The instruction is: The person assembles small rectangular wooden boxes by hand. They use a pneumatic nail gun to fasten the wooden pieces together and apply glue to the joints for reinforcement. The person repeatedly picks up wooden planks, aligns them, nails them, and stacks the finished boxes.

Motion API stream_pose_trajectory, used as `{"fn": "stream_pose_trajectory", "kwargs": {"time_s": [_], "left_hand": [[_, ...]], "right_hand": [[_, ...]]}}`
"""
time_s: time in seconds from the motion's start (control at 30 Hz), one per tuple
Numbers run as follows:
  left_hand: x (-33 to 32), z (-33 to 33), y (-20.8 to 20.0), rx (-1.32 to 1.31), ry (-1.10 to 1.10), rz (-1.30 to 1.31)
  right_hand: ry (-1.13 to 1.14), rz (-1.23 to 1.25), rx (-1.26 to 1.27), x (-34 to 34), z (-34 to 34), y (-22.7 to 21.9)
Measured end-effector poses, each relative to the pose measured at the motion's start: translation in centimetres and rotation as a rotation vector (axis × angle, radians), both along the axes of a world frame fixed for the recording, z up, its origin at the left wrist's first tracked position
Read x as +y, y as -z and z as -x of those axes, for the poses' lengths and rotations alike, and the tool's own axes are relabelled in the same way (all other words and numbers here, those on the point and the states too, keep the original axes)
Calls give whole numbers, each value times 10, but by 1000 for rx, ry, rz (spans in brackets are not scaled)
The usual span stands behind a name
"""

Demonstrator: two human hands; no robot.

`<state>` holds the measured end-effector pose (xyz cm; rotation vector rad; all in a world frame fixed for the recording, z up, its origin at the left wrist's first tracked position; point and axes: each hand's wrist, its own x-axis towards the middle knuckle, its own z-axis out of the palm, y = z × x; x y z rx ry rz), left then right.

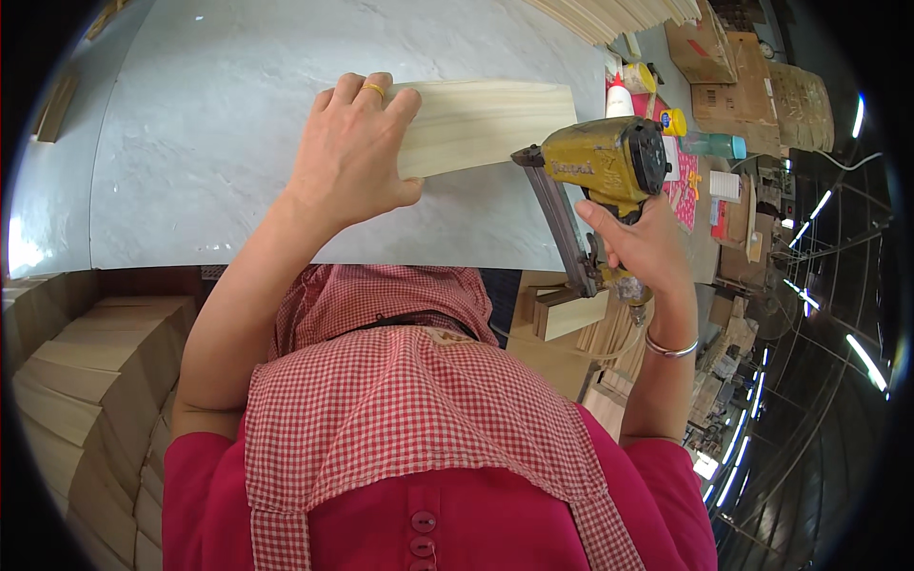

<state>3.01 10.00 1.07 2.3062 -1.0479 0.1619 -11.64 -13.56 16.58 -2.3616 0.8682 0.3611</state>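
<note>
A pale wooden board (486, 119) lies across the grey marbled tabletop (209, 143). My left hand (357, 143) grips the board's left end, with the thumb at the near edge and the fingers over the far side. In my right hand (643, 243) is a yellow and black nail gun (595, 162), its handle wrapped by my fingers. The gun's nose is close to the board's near right edge; whether they touch I cannot tell. Its long grey magazine slants down toward me.
Wooden slats (619, 14) are stacked at the far edge. On the right stand a white glue bottle (619, 100) with a red tip, a teal bottle (714, 145) and cardboard boxes (738, 86). Wooden boards (105, 343) are piled at lower left; more wooden pieces (576, 316) sit below the table edge.
</note>
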Motion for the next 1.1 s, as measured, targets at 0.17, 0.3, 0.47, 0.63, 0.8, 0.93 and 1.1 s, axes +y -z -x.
{"fn": "stream_pose_trajectory", "kwargs": {"time_s": [0.17,0.3,0.47,0.63,0.8,0.93,1.1], "left_hand": [[-1,1,2,-6,-3,1],[2,1,-1,42,11,-36],[25,-2,16,82,74,160],[44,-6,28,396,171,309],[33,5,28,418,121,289],[28,10,40,351,123,409],[29,6,41,309,163,390]], "right_hand": [[-42,4,-7,-9,-3,0],[-105,7,2,-7,-12,-6],[-77,70,-60,7,-9,-13],[-76,22,-172,31,4,-2],[-107,-111,-116,63,5,7],[-113,-123,-82,77,4,10],[-110,-126,-71,81,4,14]]}}
